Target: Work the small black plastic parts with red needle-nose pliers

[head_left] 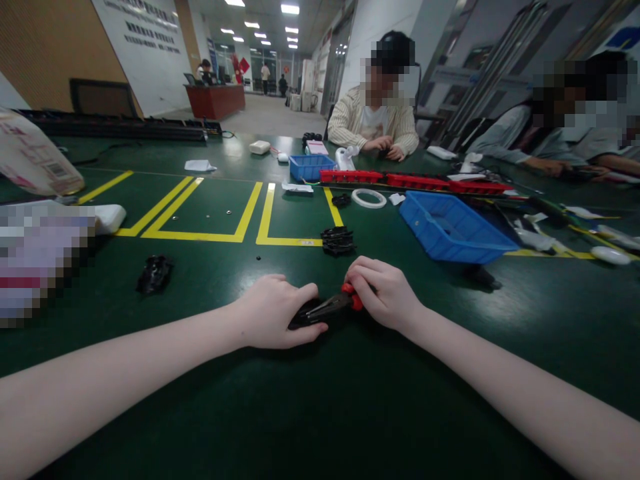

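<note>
My right hand [384, 293] is closed round the red handles of a pair of pliers [331, 307], whose dark metal jaws point left. In my left hand [275, 312] a small black piece [299, 317] sits between thumb and fingers, right at the jaws' end. Whether the jaws grip it cannot be made out, since fingers cover most of it. Just beyond my hands lies a black plastic part [338, 241]. Another black part [155, 275] rests on the green table [320, 413] to the left.
At the right stands a blue bin [455, 227], with a smaller blue bin [312, 167] farther back. A red strip [415, 181] runs between them, near a white tape ring [369, 198]. Yellow tape lines [195, 237] mark the table. A person [375, 113] sits opposite; others sit at right.
</note>
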